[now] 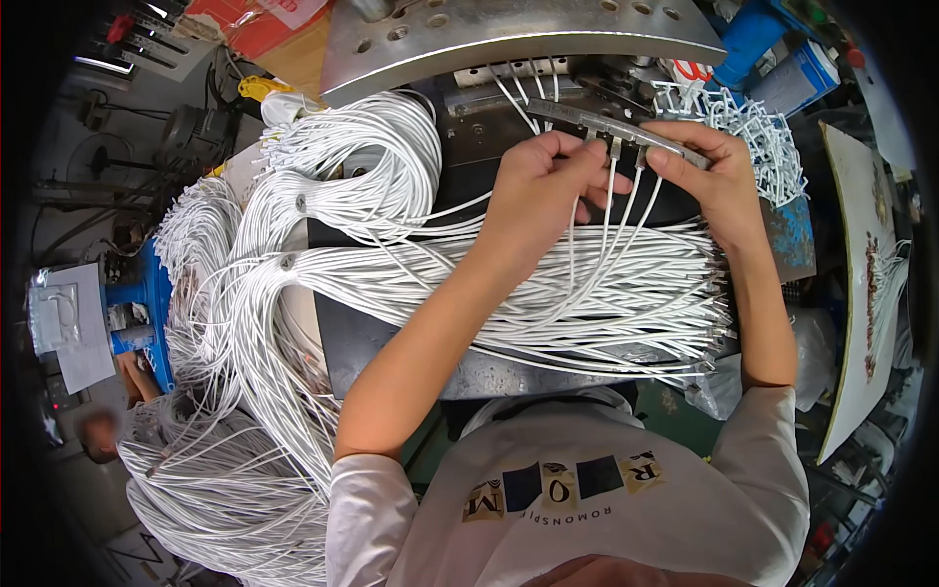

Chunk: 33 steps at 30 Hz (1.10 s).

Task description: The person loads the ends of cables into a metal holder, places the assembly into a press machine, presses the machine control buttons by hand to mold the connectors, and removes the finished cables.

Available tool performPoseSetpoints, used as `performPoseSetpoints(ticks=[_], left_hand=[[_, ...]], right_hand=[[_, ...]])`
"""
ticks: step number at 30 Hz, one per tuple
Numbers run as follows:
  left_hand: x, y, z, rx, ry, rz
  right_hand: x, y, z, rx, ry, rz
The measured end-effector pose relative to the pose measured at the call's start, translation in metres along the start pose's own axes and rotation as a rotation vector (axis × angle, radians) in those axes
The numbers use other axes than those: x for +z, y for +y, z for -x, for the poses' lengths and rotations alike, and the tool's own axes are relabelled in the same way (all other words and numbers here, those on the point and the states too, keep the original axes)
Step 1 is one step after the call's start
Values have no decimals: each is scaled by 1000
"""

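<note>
A narrow metal bar (618, 128) is held up in front of me, sloping down to the right. My right hand (722, 181) is closed on its right end, thumb below and fingers above. My left hand (541, 196) is pinched close under the bar's middle, on a white wire (573, 230) whose tip is hidden by the fingers. Several other white wires (614, 210) hang from small metal ends along the bar's lower edge. Beneath both hands lies a thick bundle of white wires (548, 293), its metal-tipped ends pointing right.
A heavy metal plate with holes (518, 39) spans the far side, above a machine bed where more wires stand. Another wire bundle (391, 147) curls at left, and a large heap (225, 479) hangs lower left. White short pieces (773, 147) pile at far right. A person's arm (137, 377) shows far left.
</note>
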State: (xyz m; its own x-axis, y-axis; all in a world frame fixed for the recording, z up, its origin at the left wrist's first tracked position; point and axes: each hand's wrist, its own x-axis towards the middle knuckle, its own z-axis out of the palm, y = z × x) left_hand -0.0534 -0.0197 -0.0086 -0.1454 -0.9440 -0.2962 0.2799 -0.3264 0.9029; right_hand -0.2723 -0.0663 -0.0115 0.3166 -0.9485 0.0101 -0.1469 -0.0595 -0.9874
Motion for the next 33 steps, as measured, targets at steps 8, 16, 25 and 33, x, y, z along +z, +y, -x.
performPoseSetpoints(ticks=[8, 16, 25, 33], left_hand=[[7, -13, 4, 67, -98, -61], [-40, -7, -13, 637, 436, -896], [-44, 10, -47, -7, 124, -203], [-52, 2, -37, 39, 177, -335]], right_hand=[[-5, -2, 0, -59, -26, 47], [-40, 0, -12, 87, -280, 354], [9, 26, -123, -590, 96, 1060], [-9, 75, -201, -1210, 220, 1030]])
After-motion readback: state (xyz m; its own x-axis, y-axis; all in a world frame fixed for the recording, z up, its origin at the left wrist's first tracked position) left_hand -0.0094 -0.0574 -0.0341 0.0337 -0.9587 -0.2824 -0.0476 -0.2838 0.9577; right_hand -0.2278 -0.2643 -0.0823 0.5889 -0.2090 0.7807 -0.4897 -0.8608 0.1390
